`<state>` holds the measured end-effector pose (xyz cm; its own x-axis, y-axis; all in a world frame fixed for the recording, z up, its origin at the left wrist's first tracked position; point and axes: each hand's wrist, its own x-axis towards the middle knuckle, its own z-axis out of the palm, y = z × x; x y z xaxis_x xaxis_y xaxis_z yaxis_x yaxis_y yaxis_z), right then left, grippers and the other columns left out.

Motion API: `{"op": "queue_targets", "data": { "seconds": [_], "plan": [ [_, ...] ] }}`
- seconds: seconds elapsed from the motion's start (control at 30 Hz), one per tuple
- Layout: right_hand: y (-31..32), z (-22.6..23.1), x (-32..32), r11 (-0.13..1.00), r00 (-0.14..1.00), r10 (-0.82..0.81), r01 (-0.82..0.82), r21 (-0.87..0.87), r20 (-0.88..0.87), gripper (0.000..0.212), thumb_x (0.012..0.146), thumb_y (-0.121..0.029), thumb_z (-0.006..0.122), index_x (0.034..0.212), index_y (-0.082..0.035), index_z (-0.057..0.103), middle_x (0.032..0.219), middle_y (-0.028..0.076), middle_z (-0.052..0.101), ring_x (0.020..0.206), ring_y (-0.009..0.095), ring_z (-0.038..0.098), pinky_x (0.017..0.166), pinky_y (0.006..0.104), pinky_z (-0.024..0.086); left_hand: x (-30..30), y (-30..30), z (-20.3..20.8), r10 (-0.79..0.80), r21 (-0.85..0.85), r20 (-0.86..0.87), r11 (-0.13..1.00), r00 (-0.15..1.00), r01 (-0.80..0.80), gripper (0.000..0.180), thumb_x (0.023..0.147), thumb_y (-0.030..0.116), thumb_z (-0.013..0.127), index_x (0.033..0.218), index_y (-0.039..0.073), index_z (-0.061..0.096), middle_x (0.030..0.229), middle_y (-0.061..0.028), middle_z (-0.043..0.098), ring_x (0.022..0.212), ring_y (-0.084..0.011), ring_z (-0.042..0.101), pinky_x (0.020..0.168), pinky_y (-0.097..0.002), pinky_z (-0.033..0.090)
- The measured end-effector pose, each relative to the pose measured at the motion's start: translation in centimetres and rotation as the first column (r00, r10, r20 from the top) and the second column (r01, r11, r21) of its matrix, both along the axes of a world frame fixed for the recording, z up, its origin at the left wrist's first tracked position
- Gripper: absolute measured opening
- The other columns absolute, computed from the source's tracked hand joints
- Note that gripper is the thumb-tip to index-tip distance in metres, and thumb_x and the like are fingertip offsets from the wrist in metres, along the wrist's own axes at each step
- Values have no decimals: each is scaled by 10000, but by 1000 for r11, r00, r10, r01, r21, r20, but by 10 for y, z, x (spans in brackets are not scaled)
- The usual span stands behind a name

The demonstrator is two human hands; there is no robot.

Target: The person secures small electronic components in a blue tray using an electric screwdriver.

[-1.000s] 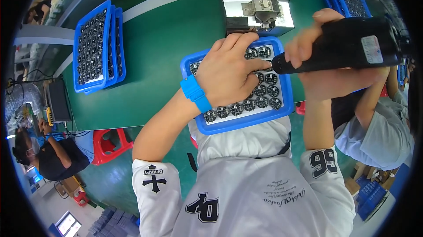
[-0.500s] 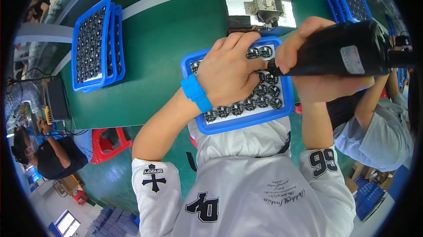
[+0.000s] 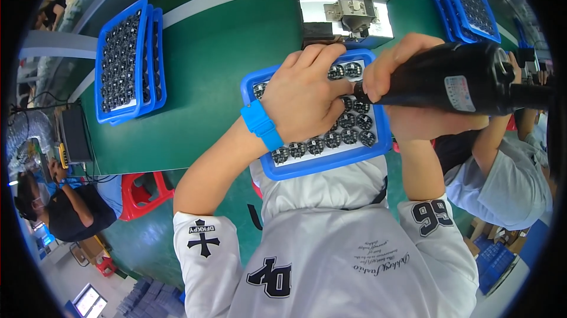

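One glossy black handheld tool (image 3: 430, 83)

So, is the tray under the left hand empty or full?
Not empty: rows of round black parts sit in the blue tray. The left hand covers part, so whether it's full I cannot tell.

- Left hand (image 3: 307, 94) lies palm down, fingers spread, index pointing rightward
- Left forearm (image 3: 221, 167) slants across the bench's (image 3: 227, 43) near edge
- Right hand (image 3: 413, 122) curls in a grip just beside the left index
- Right forearm (image 3: 423, 167) extends nearly straight forward
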<state>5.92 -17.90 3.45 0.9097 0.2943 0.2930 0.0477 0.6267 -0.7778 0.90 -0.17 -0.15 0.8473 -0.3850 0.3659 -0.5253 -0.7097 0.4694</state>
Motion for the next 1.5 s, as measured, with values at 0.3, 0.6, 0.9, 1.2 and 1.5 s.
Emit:
{"op": "queue_targets", "data": {
  "seconds": [0.3, 0.6, 0.9, 1.2, 1.5],
  "plan": [
    [-19, 26, 6, 990, 974, 100, -76, -122, 204, 1268, 624, -1069, 448, 1299, 2, 515, 794, 105, 617, 657, 202, 597, 636, 361, 495, -2, -1, 9, -7, 79, -14, 997, 1000, 8, 278, 816, 207, 677, 1058, 154, 803, 1367, -193, 563, 1278, -333, 532, 1034, -449, 468],
    [37, 89, 51, 890, 868, -292, 401, -219, 402, 934, 954, -857, 263, 1017, 6, 615, 557, 83, 549, 423, 184, 537, 450, 288, 490, -4, 1, 6, -23, 27, -21, 999, 1000, 24, 407, 824, 94, 651, 1206, 168, 769, 1423, -194, 530, 1308, -391, 522, 1103, -486, 446],
    [61, 85, 72, 813, 938, 335, -335, 477, 88, 861, 956, -833, 361, 962, -8, 608, 588, 63, 537, 453, 152, 545, 442, 252, 460, -12, 8, 20, -4, -57, 35, 998, 999, 6, 365, 796, 41, 632, 1142, 77, 743, 1341, -189, 579, 1226, -387, 572, 1009, -466, 515],
    [68, 77, 75, 919, 946, 184, -262, 294, 268, 864, 965, -822, 360, 957, 4, 613, 605, 70, 558, 452, 139, 542, 427, 250, 423, -20, 7, 17, 47, -113, 77, 993, 996, -39, 366, 787, -6, 639, 1137, 60, 719, 1272, -161, 615, 1151, -375, 609, 934, -442, 551],
    [53, 95, 54, 978, 982, -187, 189, -86, 29, 927, 921, -889, 297, 916, -14, 604, 537, 78, 549, 406, 166, 523, 417, 250, 447, -25, 8, 15, 75, -136, 108, 989, 991, -60, 311, 810, 11, 688, 1118, 43, 720, 1199, -142, 647, 1101, -357, 624, 917, -440, 547]
  ]
}}
